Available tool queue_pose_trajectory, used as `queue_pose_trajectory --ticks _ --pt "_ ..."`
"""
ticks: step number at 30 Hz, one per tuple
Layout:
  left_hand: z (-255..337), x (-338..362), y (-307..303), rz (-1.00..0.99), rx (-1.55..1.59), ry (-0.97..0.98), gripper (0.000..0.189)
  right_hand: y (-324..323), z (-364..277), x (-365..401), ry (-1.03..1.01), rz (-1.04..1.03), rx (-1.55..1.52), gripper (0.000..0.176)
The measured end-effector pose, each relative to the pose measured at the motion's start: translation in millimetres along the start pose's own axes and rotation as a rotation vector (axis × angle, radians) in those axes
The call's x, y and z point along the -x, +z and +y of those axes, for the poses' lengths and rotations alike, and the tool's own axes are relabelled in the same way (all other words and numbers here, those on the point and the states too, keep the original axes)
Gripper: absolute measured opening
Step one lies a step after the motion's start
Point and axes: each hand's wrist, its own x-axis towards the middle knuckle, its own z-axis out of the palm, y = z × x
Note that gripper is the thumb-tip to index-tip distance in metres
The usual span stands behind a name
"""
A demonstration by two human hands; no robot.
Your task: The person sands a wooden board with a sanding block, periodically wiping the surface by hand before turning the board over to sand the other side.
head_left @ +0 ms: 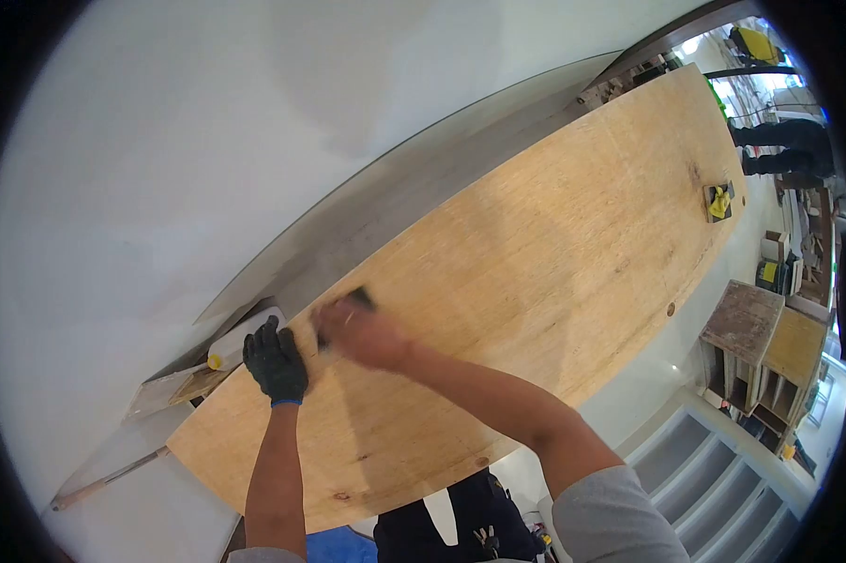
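Note:
A long plywood board [536,253] stretches diagonally across the view. My left hand [275,361], in a dark glove with a blue cuff, lies with its fingers extended at the board's far edge. Beside it, my bare right hand [362,333] is blurred by motion and wrapped round a dark block [359,300] against the board's surface. The block's exact shape is unclear. Near the board's right end sits a small dark pad with a yellow item [719,203] on it.
Behind the board is a pale wall [207,141]. A white bottle with a yellow cap [215,360] and a long-handled tool [104,489] are at the left. Wooden boxes [744,319] and a white slatted frame [695,460] stand at the right. Another person's dark-clothed legs [784,145] show at upper right.

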Motion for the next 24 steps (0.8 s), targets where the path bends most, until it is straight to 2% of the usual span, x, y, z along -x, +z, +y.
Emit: queue_pose_trajectory --ticks 1,3,5,7,8,10,12,14,15,16,17,20,21,23,24 --pt "3.3 -3.4 1.1 0.022 0.01 0.011 0.033 0.9 14.0 -0.4 -0.136 -0.014 -0.015 0.04" --pt "5.0 -1.0 -4.4 0.037 0.018 0.008 0.032 -22.4 67.0 5.8 -0.146 -0.193 -0.054 0.04" --pt "0.5 0.3 -2.6 0.016 0.002 -0.007 0.032 -72.5 161.5 33.2 0.042 -0.187 -0.016 0.04" --pt "3.2 0.3 -1.2 0.044 -0.007 -0.002 0.032 -131.6 244.3 76.6 0.306 -0.027 0.118 0.04" --pt "3.5 1.8 -2.2 0.03 -0.001 -0.004 0.032 -153.7 264.3 97.6 0.408 0.091 0.222 0.039" --pt "4.0 -0.7 -4.5 0.021 0.006 -0.007 0.031 -151.9 259.4 102.3 0.639 0.276 0.317 0.039" --pt "2.7 0.6 -6.5 0.006 -0.013 -0.019 0.03 -105.6 230.1 81.7 0.752 0.422 0.313 0.039" --pt "0.8 1.8 -1.3 0.007 -0.02 -0.008 0.03 -28.8 144.0 36.4 0.529 0.418 0.196 0.039" --pt "-7.1 4.8 2.5 0.009 -0.023 0.012 0.03 -40.3 80.7 12.5 0.583 0.208 -0.287 0.041" --pt "-9.2 4.0 7.4 0.012 -0.025 0.032 0.03 -6.5 37.6 8.7 0.253 0.232 -0.097 0.045" --pt "-7.5 3.8 6.6 0.001 -0.014 0.013 0.03 -8.1 -2.3 -6.0 0.055 -0.055 -0.102 0.047" --pt "-9.3 4.3 5.3 -0.017 0.028 -0.021 0.031 -46.1 17.9 -7.9 -0.075 -0.424 -0.11 0.052" --pt "-9.4 4.2 4.6 -0.024 0.008 -0.026 0.032 -42.6 66.9 18.6 -0.158 -0.185 0.0 0.051" --pt "-5.6 2.2 1.5 -0.029 -0.022 -0.043 0.032 -91.1 164.9 63.6 0.133 -0.126 -0.008 0.047" --pt "-4.6 2.6 1.5 -0.038 -0.005 -0.052 0.032 -124.7 207.4 91.6 0.295 -0.137 0.102 0.048"
